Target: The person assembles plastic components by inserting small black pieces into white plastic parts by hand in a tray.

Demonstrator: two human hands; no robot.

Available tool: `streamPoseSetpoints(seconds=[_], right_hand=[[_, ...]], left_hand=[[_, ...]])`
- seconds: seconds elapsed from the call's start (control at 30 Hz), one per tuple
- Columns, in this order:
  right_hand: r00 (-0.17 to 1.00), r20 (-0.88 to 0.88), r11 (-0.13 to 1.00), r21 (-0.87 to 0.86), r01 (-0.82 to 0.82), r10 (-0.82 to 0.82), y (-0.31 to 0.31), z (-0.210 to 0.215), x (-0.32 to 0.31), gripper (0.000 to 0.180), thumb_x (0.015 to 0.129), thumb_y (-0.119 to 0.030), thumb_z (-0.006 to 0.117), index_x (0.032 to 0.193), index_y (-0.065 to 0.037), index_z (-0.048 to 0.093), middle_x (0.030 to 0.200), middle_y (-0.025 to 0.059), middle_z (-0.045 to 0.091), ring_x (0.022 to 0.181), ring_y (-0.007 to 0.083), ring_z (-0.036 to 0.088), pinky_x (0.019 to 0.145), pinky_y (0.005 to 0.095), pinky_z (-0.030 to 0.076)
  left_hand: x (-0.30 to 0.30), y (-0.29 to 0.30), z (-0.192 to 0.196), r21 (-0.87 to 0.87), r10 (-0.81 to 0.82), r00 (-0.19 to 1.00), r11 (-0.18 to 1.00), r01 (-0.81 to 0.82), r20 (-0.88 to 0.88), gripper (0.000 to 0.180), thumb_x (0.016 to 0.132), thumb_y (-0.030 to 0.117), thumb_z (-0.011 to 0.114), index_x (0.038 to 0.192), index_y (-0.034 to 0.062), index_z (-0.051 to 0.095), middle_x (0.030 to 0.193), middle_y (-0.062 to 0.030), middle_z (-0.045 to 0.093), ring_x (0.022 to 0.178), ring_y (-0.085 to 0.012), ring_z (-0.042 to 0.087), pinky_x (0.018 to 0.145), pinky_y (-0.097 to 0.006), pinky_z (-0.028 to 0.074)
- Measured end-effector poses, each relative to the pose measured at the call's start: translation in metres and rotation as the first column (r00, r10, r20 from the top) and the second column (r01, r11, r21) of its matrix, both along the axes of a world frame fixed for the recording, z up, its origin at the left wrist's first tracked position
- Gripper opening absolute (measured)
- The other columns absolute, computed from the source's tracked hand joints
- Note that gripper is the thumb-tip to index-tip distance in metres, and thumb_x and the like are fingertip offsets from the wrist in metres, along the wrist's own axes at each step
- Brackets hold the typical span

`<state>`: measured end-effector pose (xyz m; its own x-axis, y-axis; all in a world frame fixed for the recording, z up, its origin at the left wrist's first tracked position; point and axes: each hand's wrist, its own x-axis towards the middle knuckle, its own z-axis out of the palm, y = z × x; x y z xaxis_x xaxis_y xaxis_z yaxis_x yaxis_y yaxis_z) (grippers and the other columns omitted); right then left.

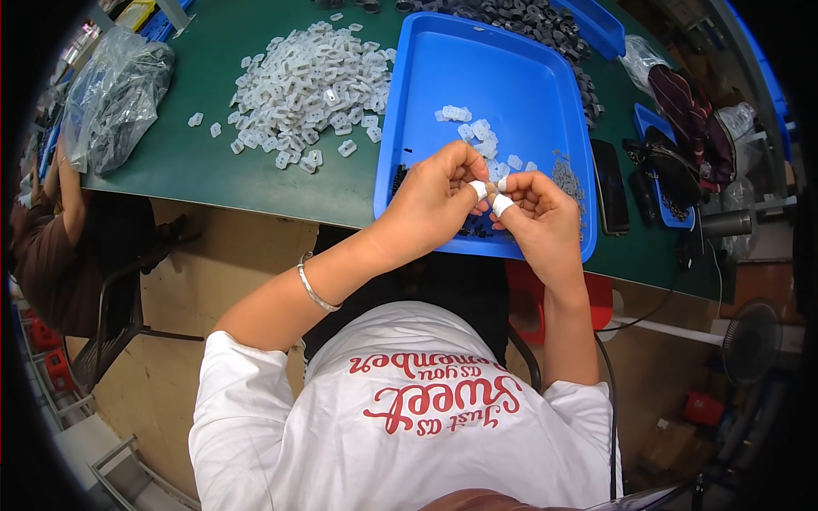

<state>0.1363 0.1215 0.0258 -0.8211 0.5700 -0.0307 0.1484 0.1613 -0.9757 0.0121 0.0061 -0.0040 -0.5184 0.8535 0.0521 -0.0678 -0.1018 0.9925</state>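
Observation:
Over the near part of a blue tray (477,64), my left hand (439,194) and my right hand (544,223) meet fingertip to fingertip. Both are closed in a pinch, with white tape wrapped on some fingers. A tiny brownish piece seems to sit between them, too small to name. Just beyond my fingers, translucent white plastic parts (482,136) lie in the tray. Small grey pieces (566,176) are gathered along its right side, and small black pieces (474,226) lie partly hidden beneath my hands.
Left of the tray a large heap of white plastic parts (311,81) covers the green table (204,162). Dark parts (532,25) are piled behind it. A phone (610,187) lies to the right, near a small blue tray (673,204). A clear plastic bag (119,94) stands far left, near another person (55,255).

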Motion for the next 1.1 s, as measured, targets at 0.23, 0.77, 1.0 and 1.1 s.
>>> streamPoseSetpoints(seconds=[0.23,0.77,1.0,1.1], right_hand=[[1.0,0.017,0.994,-0.107,0.001,0.001,0.003,0.005,-0.001,0.017,0.081,0.004,0.063,0.098,0.005,0.061,0.084,0.0082,0.066,0.072,0.0088,0.063,0.066,0.0215,0.054],[0.999,0.002,0.991,-0.126,-0.035,0.036,0.009,0.004,0.002,0.014,0.085,0.003,0.061,0.099,0.005,0.062,0.084,0.0082,0.066,0.073,0.01,0.064,0.065,0.0219,0.055],[0.999,-0.017,0.987,-0.153,-0.051,0.048,0.015,0.002,0.003,0.014,0.085,0.002,0.062,0.098,0.005,0.063,0.084,0.009,0.067,0.071,0.0103,0.065,0.063,0.0214,0.055],[0.998,-0.019,0.985,-0.155,-0.069,0.067,0.016,0.002,0.004,0.013,0.085,0.001,0.063,0.098,0.005,0.063,0.084,0.009,0.067,0.071,0.0104,0.065,0.062,0.0213,0.055]], left_hand=[[-0.006,-0.003,0.011,-0.036,-0.08,0.981,0.995,0.088,0.178,0.016,0.09,-0.002,0.056,0.106,-0.0053,0.055,0.094,-0.0103,0.065,0.084,-0.0132,0.066,0.077,-0.025,0.056],[-0.011,-0.003,0.006,-0.038,-0.137,0.967,0.988,0.148,0.214,0.022,0.09,-0.002,0.056,0.112,-0.0072,0.057,0.099,-0.0138,0.067,0.089,-0.0159,0.067,0.08,-0.027,0.056],[-0.014,-0.003,0.01,-0.031,-0.176,0.928,0.98,0.196,0.33,0.021,0.09,0.0,0.058,0.11,-0.0077,0.059,0.097,-0.0143,0.068,0.089,-0.0167,0.068,0.08,-0.027,0.056],[-0.014,-0.003,0.011,-0.042,-0.173,0.932,0.98,0.197,0.32,0.021,0.09,0.0,0.058,0.11,-0.0075,0.06,0.097,-0.014,0.068,0.09,-0.0168,0.068,0.08,-0.026,0.056]])
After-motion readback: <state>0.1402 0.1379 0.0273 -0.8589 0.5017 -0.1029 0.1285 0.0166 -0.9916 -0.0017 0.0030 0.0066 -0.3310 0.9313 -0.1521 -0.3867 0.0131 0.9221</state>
